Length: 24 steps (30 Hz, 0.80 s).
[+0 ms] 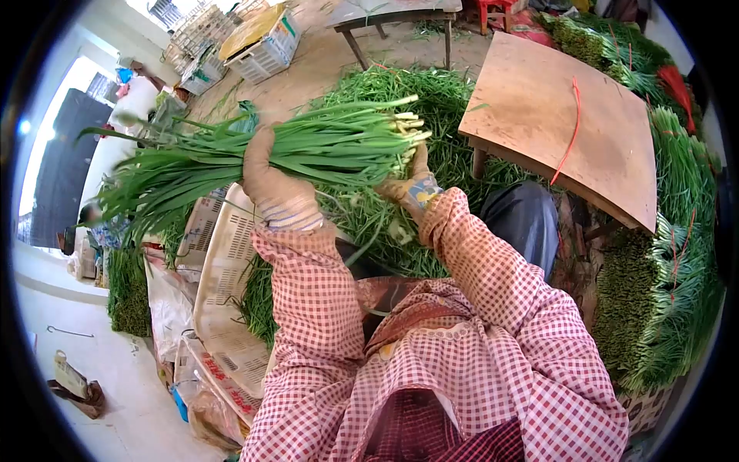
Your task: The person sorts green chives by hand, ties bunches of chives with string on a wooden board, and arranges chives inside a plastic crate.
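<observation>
A thick bunch of garlic chives [331,142] lies level across my two gloved hands, green leaves fanning to the left and pale cut ends to the right. My left hand [269,173] is wrapped round the middle of the bunch. At the pale ends, my right hand [409,189] is closed on the stalks from below; part of its fingers is hidden. Beneath both hands spreads a heap of loose green leaves [369,219].
On the right stands a low wooden table [531,108] with a red tie [576,127] across it. Stacked chive bundles [681,185] line the far right. White plastic crates [223,269] are at left, another crate [265,54] is behind. A metal-legged table [392,11] stands at the back.
</observation>
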### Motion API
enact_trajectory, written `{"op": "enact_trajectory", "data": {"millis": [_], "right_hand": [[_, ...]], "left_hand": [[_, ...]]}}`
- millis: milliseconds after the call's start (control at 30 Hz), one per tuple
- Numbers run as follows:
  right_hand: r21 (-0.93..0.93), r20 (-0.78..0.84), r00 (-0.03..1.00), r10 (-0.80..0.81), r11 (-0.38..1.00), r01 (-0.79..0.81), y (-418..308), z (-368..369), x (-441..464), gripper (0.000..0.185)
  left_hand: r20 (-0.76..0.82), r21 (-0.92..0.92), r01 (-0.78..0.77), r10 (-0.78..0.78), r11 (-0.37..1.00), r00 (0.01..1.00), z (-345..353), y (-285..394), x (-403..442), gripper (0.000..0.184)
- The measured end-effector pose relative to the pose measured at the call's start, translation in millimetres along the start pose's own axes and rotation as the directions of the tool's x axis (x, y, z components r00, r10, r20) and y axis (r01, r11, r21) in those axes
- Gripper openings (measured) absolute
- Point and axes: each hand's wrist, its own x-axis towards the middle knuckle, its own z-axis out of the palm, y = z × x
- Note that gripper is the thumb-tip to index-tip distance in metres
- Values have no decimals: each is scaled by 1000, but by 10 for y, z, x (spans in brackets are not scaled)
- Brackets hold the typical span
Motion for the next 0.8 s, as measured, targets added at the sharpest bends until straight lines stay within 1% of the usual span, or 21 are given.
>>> {"op": "enact_trajectory", "data": {"millis": [33,67,100,133,167,200,233,267,333,400,467,500,533,567,600,667,700,733,767,800], "right_hand": [[193,-74,993,91,978,-76,-7,113,-122,69],[68,-74,996,46,997,-41,-56,35,-114,54],[-485,73,950,-304,821,301,35,-125,-179,49],[-683,231,887,-400,583,441,38,-252,-186,47],[-789,381,790,-480,278,548,40,-381,-192,45],[-884,369,836,-406,122,450,-92,-475,-159,46],[-922,382,833,-401,-105,373,-138,-333,-353,40],[-905,395,829,-396,-326,275,-182,-168,-562,35],[-977,207,904,-375,-127,171,-456,75,-722,22],[-972,228,818,-529,-78,220,-779,-178,-583,16],[-886,309,785,-537,137,443,-884,-112,-664,16],[-889,304,807,-506,154,431,-860,-91,-679,18],[-941,275,880,-388,80,329,-811,81,-761,29],[-922,352,880,-318,43,384,-713,132,-763,40],[-898,424,872,-244,10,440,-617,176,-760,53],[-860,510,843,-174,-89,502,-430,323,-630,73],[-889,457,873,-167,-69,452,-365,372,-745,74],[-866,417,898,-142,238,440,-323,231,-599,73],[-765,375,920,-117,522,378,-268,172,-502,73],[-904,415,890,-190,23,427,-278,45,-542,70]], "left_hand": [[-55,-57,81,-84,995,995,37,34,-41,23],[-59,-52,81,-84,995,995,24,32,-41,23],[-100,-51,99,-104,994,990,11,21,-26,24],[-137,-50,116,-121,992,983,4,2,7,25],[-156,-29,94,-97,995,983,-51,-33,108,24],[-157,-28,88,-92,996,983,-127,-40,196,24],[-171,-41,142,-147,989,974,-218,-17,276,24],[-186,-55,193,-200,980,962,-329,-1,365,24],[-180,-12,159,-159,987,971,-606,11,518,25],[-198,-66,231,-239,971,951,-739,74,576,29],[-217,-74,237,-247,969,944,-791,67,582,31],[-201,-78,226,-237,971,951,-823,39,559,32],[-182,-82,220,-232,972,956,-826,2,514,32],[-176,-80,232,-243,969,954,-766,-35,442,32],[-127,-73,210,-218,975,968,-707,-84,341,30],[-28,-65,157,-159,986,987,-604,-136,182,28],[-1,-50,114,-114,992,993,-712,-232,194,26],[-1,-46,117,-118,992,993,-723,-235,129,26],[41,-101,95,-91,990,995,-732,-242,29,24],[83,-159,71,-58,985,995,-736,-248,-21,22]]}}
